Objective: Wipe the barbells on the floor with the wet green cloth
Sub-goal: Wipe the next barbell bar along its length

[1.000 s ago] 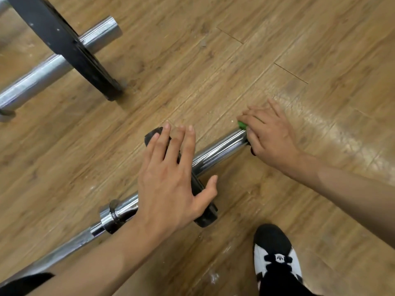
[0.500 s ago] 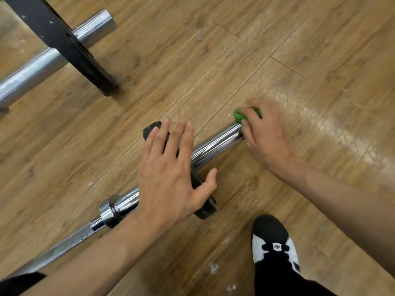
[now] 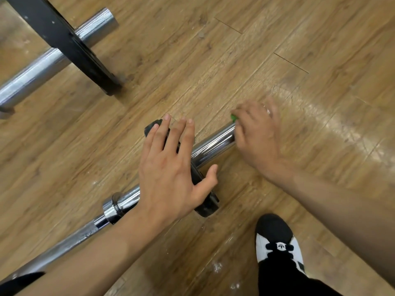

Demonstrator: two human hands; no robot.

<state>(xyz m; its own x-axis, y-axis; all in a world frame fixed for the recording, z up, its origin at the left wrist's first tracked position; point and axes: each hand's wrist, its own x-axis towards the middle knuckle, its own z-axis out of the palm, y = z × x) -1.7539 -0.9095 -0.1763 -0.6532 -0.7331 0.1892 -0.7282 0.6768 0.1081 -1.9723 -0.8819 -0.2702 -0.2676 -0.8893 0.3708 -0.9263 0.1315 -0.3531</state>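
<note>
On the floor, the barbell points upper-right (left hand flat, right hand gripping cloth).

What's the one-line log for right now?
phase: wipe | left hand: flat on black weight plate | right hand: holds green cloth against end of barbell

Chrome barbell lying flat, green cloth at end

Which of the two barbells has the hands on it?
The nearer chrome barbell: the left hand rests on its small black plate, the right hand holds the green cloth at its end. The far chrome barbell lies untouched.
</note>
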